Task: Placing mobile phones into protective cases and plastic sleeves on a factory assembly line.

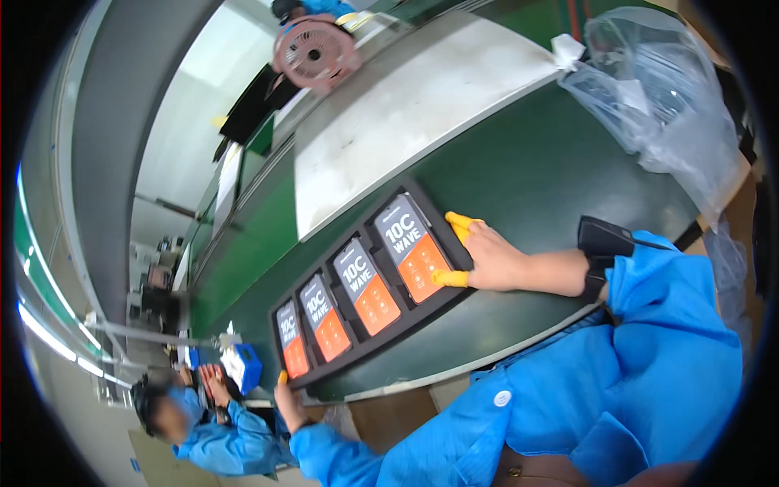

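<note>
At the smooth green table (552, 187), flat rectangular packs (365, 286) were bedded in a matte black tray (415, 315). It was held at three o'clock by the right hand (493, 258), at seven by the left hand (288, 402).

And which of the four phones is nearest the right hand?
The rightmost phone, at the end of the black tray that the right hand grips; the other three lie farther left.

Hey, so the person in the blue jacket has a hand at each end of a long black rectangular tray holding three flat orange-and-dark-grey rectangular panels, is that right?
Not quite: the head view shows four flat orange-and-dark-grey rectangular panels, not three. The left hand and right hand are indeed at opposite ends of the long black rectangular tray.
</note>
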{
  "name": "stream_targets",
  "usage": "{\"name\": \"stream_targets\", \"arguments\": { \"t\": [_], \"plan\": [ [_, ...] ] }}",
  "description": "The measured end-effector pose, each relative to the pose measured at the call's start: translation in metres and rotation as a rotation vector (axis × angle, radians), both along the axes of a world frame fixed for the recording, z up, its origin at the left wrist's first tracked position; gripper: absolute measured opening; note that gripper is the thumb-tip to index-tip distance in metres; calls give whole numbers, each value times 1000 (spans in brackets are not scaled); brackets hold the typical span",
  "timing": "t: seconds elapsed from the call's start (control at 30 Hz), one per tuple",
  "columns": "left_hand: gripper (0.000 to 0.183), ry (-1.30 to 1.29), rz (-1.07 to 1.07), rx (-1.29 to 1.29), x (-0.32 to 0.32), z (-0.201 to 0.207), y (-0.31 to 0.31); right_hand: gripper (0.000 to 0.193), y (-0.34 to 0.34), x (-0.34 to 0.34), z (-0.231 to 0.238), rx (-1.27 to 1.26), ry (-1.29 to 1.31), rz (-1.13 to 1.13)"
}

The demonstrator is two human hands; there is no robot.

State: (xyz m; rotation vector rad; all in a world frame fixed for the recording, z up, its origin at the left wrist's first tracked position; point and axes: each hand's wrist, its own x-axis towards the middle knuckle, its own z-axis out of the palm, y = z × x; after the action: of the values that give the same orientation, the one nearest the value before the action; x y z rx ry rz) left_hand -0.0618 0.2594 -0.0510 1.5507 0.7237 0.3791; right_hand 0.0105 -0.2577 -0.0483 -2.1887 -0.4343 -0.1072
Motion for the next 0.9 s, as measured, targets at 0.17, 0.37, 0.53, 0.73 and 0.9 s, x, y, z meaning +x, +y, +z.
{"name": "stream_targets", "arguments": {
  "t": [0.17, 0.37, 0.53, 0.73, 0.9],
  "plan": [
    [27, -106, -63, -202, -24, 65, -84, 62, -43, -1, 7, 597, 128, -188],
    [31, -596, -134, -133, 68, 68, -142, 53, -117, 45, 22, 1268, 109, -257],
    [28, -529, -217, -190, 208, 58, -236, 38, -163, 125, -26, 923, -503, -811],
    [36, -329, -129, -31, 247, -12, -272, 20, -184, 137, -11, 605, -736, -919],
    [27, -273, -62, 456, 221, -21, -317, 15, -196, 172, -25, 510, -737, -898]
  ]
}}
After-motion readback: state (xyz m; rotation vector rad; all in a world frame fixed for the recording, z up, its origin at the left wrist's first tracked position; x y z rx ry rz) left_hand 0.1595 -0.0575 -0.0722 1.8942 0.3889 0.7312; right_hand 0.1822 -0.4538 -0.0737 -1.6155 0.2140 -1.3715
